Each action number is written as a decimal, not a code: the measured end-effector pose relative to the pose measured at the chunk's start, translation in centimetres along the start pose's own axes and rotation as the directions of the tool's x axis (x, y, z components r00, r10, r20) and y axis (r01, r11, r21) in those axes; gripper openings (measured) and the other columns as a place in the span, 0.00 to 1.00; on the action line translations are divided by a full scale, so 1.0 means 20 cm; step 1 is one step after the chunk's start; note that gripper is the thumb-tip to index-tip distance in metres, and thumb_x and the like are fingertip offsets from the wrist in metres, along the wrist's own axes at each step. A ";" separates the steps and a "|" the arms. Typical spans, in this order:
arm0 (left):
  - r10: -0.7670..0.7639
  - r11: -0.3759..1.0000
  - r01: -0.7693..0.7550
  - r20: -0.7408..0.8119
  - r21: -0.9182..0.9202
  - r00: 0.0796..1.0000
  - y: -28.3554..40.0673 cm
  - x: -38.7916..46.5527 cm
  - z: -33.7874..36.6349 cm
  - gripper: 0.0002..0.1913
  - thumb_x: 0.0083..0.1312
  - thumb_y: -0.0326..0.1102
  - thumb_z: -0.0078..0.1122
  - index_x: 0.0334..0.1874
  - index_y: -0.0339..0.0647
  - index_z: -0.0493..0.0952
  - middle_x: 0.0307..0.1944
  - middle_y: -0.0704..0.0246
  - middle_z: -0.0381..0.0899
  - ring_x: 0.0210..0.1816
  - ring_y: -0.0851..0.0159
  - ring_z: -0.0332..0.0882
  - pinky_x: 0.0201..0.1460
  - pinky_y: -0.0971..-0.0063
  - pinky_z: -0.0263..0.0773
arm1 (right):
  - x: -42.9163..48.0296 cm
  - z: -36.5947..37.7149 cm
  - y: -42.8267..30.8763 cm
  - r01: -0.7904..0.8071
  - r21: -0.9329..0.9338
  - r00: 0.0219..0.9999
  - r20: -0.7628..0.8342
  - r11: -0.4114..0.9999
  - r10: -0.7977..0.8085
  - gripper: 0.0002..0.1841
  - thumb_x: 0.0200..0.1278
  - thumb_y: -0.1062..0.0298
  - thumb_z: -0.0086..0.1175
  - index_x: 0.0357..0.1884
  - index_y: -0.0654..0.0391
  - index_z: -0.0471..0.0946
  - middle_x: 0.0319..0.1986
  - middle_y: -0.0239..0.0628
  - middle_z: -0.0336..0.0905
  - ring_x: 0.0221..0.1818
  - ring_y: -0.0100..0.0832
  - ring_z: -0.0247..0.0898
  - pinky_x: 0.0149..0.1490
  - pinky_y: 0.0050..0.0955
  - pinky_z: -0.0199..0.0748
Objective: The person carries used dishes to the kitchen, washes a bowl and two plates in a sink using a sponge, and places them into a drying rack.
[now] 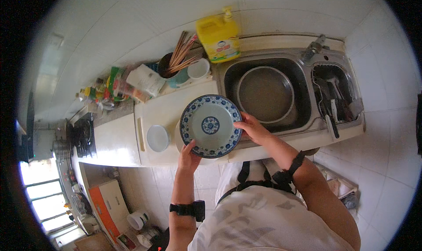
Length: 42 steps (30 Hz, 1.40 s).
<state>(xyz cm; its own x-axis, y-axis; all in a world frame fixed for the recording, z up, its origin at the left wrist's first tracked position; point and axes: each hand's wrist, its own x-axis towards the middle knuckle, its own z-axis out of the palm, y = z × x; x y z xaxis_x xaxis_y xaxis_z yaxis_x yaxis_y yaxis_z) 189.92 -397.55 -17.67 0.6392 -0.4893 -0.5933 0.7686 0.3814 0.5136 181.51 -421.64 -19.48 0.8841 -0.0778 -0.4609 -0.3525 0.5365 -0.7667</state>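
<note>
Both hands hold a white plate with a blue floral rim [211, 126] above the counter, just left of the sink. My left hand [190, 157] grips its lower left edge, thumb on the rim. At the plate's right edge, my right hand [253, 128] has its thumb on the rim too. Beneath the plate, part of a pale round dish [178, 137] shows; most of it is hidden. A white bowl [158, 138] stands to its left on the counter. In the sink basin lies a large round metal pan or basin [265, 94] that seems to hold liquid.
A yellow pump jug [218, 38] stands behind the sink [305, 125]. Left of it are a white cup [198, 68], a holder with chopsticks [166, 66] and several packages. The small right basin holds utensils and a knife [332, 125]. A faucet [314, 48] is at the back.
</note>
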 end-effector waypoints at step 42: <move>0.273 0.579 -0.071 -0.111 0.812 0.956 -0.72 0.97 0.76 0.17 0.65 0.34 0.46 0.52 0.31 0.66 0.47 0.64 0.72 0.45 0.67 0.68 0.47 0.75 0.64 | 0.20 -0.66 0.10 0.073 -0.952 0.971 -0.001 0.298 -0.241 0.29 0.66 0.54 0.33 0.65 0.59 0.47 0.65 0.41 0.42 0.67 0.43 0.36 0.66 0.44 0.38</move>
<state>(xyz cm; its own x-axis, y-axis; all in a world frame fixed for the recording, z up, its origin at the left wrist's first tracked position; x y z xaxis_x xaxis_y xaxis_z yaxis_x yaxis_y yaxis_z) 190.94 -424.42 -27.19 0.8234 -0.2766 -0.4954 0.3794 -0.3809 0.8432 180.24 -432.00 -28.78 0.9425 -0.2059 -0.2631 -0.3329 -0.6452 -0.6876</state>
